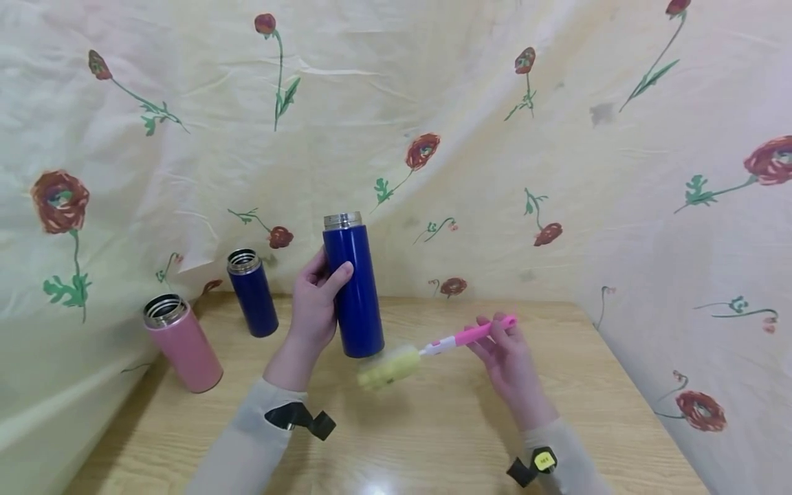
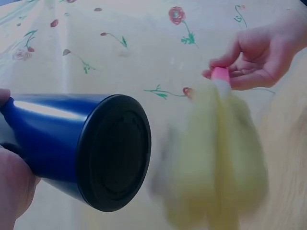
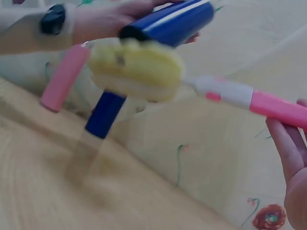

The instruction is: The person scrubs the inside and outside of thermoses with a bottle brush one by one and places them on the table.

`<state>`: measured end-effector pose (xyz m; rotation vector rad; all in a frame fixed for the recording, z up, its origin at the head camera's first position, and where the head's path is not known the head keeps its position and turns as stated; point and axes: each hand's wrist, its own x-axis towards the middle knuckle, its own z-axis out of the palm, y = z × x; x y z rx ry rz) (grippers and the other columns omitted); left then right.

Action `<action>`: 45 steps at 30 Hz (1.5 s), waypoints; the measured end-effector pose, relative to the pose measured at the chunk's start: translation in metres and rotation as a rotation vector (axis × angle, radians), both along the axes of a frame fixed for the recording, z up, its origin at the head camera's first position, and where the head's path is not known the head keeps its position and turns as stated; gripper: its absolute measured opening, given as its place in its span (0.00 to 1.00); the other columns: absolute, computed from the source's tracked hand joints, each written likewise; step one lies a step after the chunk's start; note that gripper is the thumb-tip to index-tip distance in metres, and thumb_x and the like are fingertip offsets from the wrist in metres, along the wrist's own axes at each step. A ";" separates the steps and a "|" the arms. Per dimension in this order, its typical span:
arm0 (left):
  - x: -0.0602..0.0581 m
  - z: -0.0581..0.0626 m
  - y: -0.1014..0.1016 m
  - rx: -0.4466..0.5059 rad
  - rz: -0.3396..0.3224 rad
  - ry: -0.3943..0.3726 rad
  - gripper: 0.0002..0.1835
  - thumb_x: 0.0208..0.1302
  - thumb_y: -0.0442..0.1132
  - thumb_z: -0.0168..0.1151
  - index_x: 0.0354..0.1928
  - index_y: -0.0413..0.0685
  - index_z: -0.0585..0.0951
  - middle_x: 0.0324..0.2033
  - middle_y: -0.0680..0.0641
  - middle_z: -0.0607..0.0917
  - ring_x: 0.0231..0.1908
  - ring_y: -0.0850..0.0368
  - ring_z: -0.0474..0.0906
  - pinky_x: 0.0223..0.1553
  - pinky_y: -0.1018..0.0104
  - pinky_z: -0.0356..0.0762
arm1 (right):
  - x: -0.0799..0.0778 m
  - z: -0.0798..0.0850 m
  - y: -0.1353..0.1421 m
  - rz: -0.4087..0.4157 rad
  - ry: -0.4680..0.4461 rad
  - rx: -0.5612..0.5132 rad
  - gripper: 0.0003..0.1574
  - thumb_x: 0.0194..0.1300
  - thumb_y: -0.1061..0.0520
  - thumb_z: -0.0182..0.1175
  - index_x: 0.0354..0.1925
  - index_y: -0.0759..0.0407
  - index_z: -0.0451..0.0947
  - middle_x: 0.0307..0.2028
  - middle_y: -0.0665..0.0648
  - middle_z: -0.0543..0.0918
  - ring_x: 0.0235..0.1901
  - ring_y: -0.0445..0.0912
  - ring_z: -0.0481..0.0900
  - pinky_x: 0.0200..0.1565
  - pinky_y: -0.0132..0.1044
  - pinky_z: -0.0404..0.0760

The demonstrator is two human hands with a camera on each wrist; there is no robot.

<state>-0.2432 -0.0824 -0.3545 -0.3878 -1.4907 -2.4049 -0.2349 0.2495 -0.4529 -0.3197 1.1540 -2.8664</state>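
Note:
My left hand (image 1: 314, 302) grips a tall blue bottle (image 1: 355, 289) round its middle and holds it above the table. The bottle has a bare steel neck and no lid on it; its black base (image 2: 117, 153) faces the left wrist camera. In my right hand (image 1: 504, 354), the fingers and thumb pinch the pink handle (image 1: 476, 333) of a bottle brush. Its yellow sponge head (image 1: 390, 368), blurred in all views, is just below and to the right of the bottle's base in the head view. Whether the sponge touches the bottle I cannot tell there; the left wrist view shows them apart.
A shorter dark blue bottle (image 1: 254, 295) stands at the back left of the wooden table (image 1: 433, 426). Nearer on the left stands a pink bottle (image 1: 188, 350), its steel mouth uncovered. Flower-printed cloth (image 1: 495, 137) hangs behind and beside the table.

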 end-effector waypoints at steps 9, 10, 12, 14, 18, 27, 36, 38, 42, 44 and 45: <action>-0.009 -0.002 0.005 0.048 0.056 -0.011 0.36 0.71 0.33 0.70 0.79 0.47 0.71 0.66 0.40 0.81 0.61 0.45 0.81 0.59 0.54 0.83 | 0.008 -0.010 -0.013 0.005 0.032 -0.015 0.10 0.86 0.62 0.49 0.44 0.54 0.75 0.46 0.56 0.87 0.49 0.53 0.90 0.57 0.46 0.85; -0.009 -0.003 0.006 0.051 0.057 -0.010 0.36 0.71 0.32 0.70 0.79 0.47 0.71 0.66 0.40 0.81 0.61 0.45 0.81 0.59 0.54 0.83 | 0.008 -0.010 -0.015 0.003 0.037 -0.022 0.10 0.86 0.62 0.49 0.44 0.54 0.76 0.46 0.56 0.87 0.49 0.53 0.90 0.57 0.46 0.85; -0.010 -0.003 0.007 0.056 0.058 -0.006 0.37 0.71 0.32 0.70 0.80 0.47 0.70 0.66 0.40 0.81 0.61 0.45 0.81 0.59 0.55 0.83 | 0.009 -0.010 -0.016 0.003 0.041 -0.042 0.10 0.86 0.61 0.50 0.44 0.54 0.76 0.46 0.56 0.87 0.49 0.53 0.90 0.57 0.46 0.85; -0.011 -0.004 0.009 0.064 0.061 -0.004 0.37 0.70 0.31 0.70 0.79 0.45 0.70 0.66 0.39 0.81 0.61 0.45 0.81 0.58 0.55 0.84 | 0.010 -0.010 -0.018 -0.003 0.036 -0.055 0.10 0.85 0.61 0.50 0.44 0.54 0.76 0.46 0.55 0.87 0.50 0.54 0.90 0.57 0.46 0.85; -0.011 -0.004 0.011 0.073 0.063 -0.004 0.38 0.70 0.30 0.70 0.80 0.45 0.70 0.66 0.39 0.81 0.62 0.45 0.80 0.58 0.55 0.84 | 0.012 -0.008 -0.019 -0.045 -0.006 -0.037 0.08 0.85 0.60 0.52 0.43 0.53 0.75 0.47 0.55 0.85 0.51 0.53 0.90 0.57 0.45 0.85; -0.012 -0.003 0.012 0.057 0.070 -0.005 0.38 0.70 0.32 0.71 0.80 0.47 0.69 0.67 0.41 0.81 0.63 0.45 0.80 0.61 0.53 0.82 | 0.015 -0.003 -0.018 -0.085 -0.047 -0.013 0.07 0.84 0.59 0.53 0.42 0.53 0.75 0.47 0.55 0.83 0.51 0.52 0.89 0.59 0.45 0.84; -0.011 -0.004 0.013 0.052 0.071 0.005 0.39 0.70 0.31 0.71 0.80 0.45 0.68 0.68 0.41 0.80 0.64 0.46 0.79 0.61 0.56 0.82 | 0.015 0.009 -0.019 -0.151 -0.156 0.042 0.06 0.83 0.55 0.58 0.43 0.52 0.72 0.51 0.56 0.79 0.54 0.52 0.88 0.60 0.45 0.83; -0.011 -0.005 0.013 0.048 0.070 0.007 0.39 0.70 0.31 0.71 0.81 0.45 0.68 0.68 0.41 0.79 0.65 0.46 0.78 0.62 0.56 0.81 | 0.016 0.009 -0.019 -0.149 -0.167 0.048 0.06 0.82 0.55 0.58 0.43 0.52 0.72 0.51 0.56 0.79 0.54 0.52 0.89 0.60 0.45 0.83; -0.010 -0.008 0.012 0.046 0.062 0.002 0.40 0.71 0.32 0.71 0.82 0.46 0.66 0.70 0.42 0.78 0.66 0.46 0.77 0.66 0.53 0.79 | 0.017 0.010 -0.019 -0.140 -0.175 0.064 0.05 0.84 0.56 0.54 0.44 0.52 0.71 0.51 0.56 0.78 0.53 0.52 0.89 0.60 0.45 0.83; -0.009 -0.009 0.011 0.044 0.064 -0.011 0.41 0.71 0.32 0.71 0.82 0.47 0.65 0.71 0.44 0.77 0.67 0.47 0.76 0.68 0.52 0.77 | 0.017 0.009 -0.018 -0.145 -0.191 0.063 0.05 0.85 0.56 0.54 0.44 0.53 0.70 0.52 0.56 0.78 0.53 0.52 0.89 0.60 0.44 0.83; -0.009 -0.010 0.011 0.048 0.068 -0.017 0.41 0.71 0.32 0.71 0.82 0.47 0.65 0.71 0.45 0.77 0.68 0.48 0.76 0.69 0.51 0.76 | 0.017 0.009 -0.018 -0.145 -0.201 0.060 0.05 0.85 0.56 0.54 0.44 0.53 0.70 0.52 0.56 0.78 0.53 0.52 0.88 0.61 0.44 0.83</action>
